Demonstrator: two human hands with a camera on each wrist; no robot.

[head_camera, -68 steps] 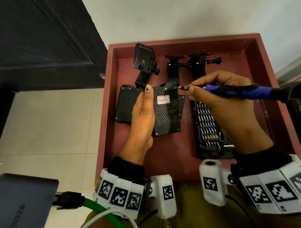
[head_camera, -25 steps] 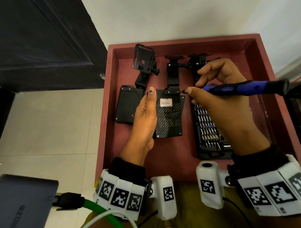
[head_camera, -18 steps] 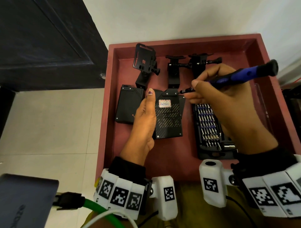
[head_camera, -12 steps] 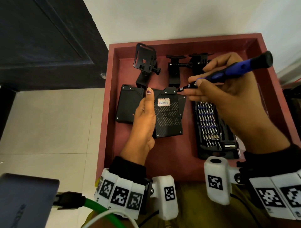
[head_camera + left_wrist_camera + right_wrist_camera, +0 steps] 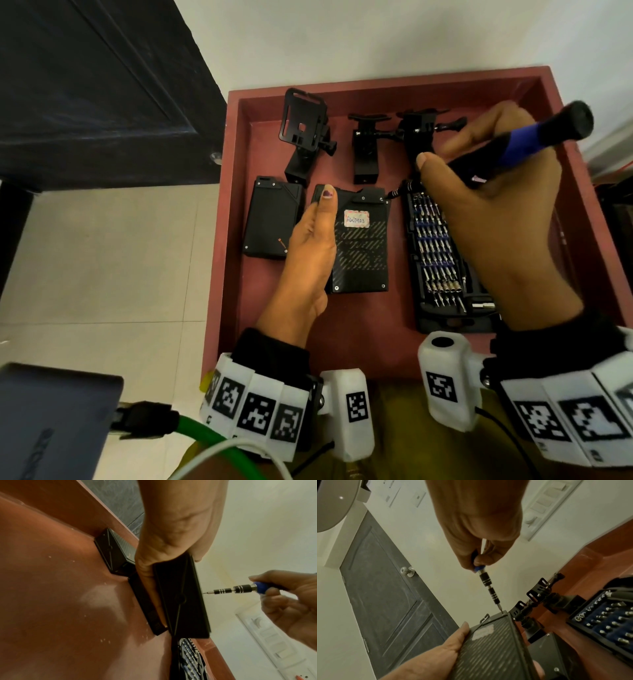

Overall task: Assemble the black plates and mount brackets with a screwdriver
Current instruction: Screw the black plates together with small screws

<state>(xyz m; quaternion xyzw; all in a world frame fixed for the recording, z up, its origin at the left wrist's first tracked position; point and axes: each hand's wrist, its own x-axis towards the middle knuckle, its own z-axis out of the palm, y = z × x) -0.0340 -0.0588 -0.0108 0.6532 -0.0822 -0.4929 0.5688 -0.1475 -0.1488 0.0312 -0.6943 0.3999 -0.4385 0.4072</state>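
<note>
My left hand (image 5: 318, 233) grips a black carbon-pattern plate (image 5: 363, 253) with a white label, thumb on top and fingers underneath, lifted a little off the tray. My right hand (image 5: 442, 161) grips a blue and black screwdriver (image 5: 527, 140), its handle tilted up to the right. The bit tip rests on a screw (image 5: 382, 198) at the plate's far right corner. The left wrist view shows the screwdriver (image 5: 240, 588) meeting the plate (image 5: 181, 599) edge. The right wrist view shows the screwdriver (image 5: 489, 588) standing on the plate (image 5: 493, 649) corner.
All lies in a red tray (image 5: 233, 240). A second black plate (image 5: 270, 219) lies left of my left hand. Three black mount brackets (image 5: 305, 130) (image 5: 366, 147) (image 5: 421, 133) stand at the far side. An open bit case (image 5: 442, 260) lies under my right hand.
The screwdriver's handle has swung up from level to a steep tilt, and its tip has settled on the plate's far right corner. My left hand kept its grip and straightened the plate.
</note>
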